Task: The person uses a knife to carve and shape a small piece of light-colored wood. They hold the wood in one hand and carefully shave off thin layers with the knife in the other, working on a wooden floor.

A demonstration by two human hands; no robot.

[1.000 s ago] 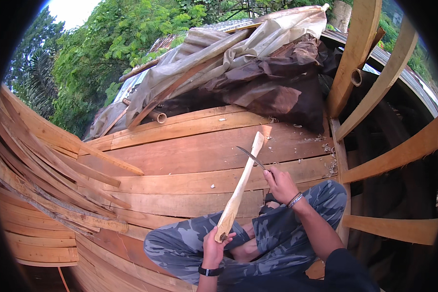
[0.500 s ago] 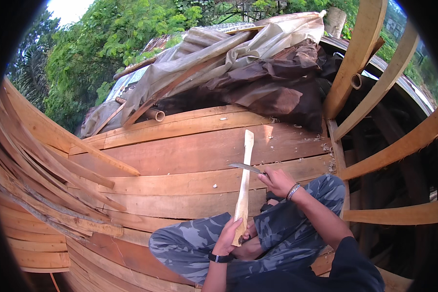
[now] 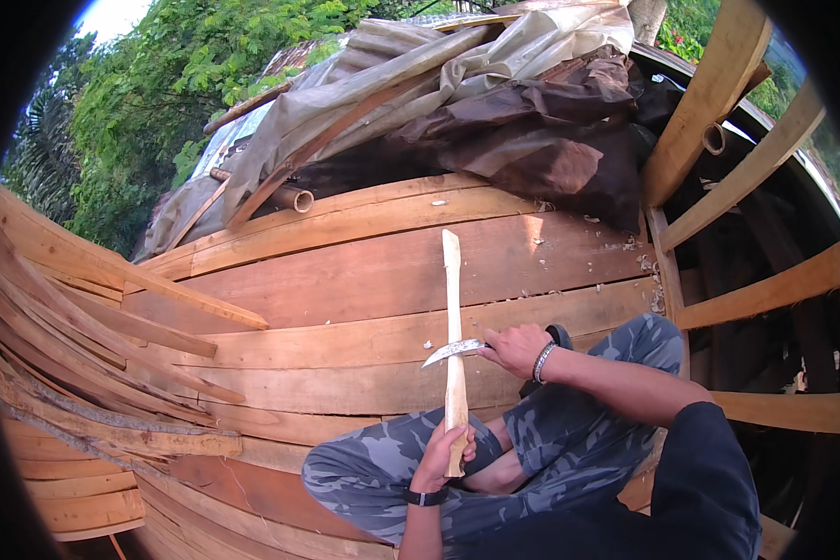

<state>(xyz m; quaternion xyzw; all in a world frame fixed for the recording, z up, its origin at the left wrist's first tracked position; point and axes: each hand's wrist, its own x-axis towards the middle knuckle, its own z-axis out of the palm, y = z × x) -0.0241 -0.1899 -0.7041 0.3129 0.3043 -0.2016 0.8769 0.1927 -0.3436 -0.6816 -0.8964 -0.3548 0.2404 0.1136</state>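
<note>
My left hand (image 3: pixel 445 454) is closed round the thick, dark-tipped lower end of a pale, whittled wooden stick (image 3: pixel 454 308). The stick points away from me over the planks, narrow in the middle and a little wider at its far end. In my right hand (image 3: pixel 519 352) is a knife (image 3: pixel 455 350) with a curved blade, its handle mostly hidden by my fingers. The blade lies across the stick around its lower middle, its tip out past the left side. My crossed legs in camouflage trousers (image 3: pixel 364 462) are beneath the left hand.
Wood shavings (image 3: pixel 439 203) are scattered over the plank floor (image 3: pixel 345 252). Long loose boards (image 3: pixel 75 327) are stacked at the left. Upright timber ribs (image 3: pixel 709 103) rise at the right. A grey and brown tarpaulin (image 3: pixel 532 140) covers a heap at the back, beside a bamboo pole end (image 3: pixel 299 199).
The knife has moved down along the stick toward my left hand, its blade turned more broadside. The stick's far end has swung a little left, and the view has shifted slightly.
</note>
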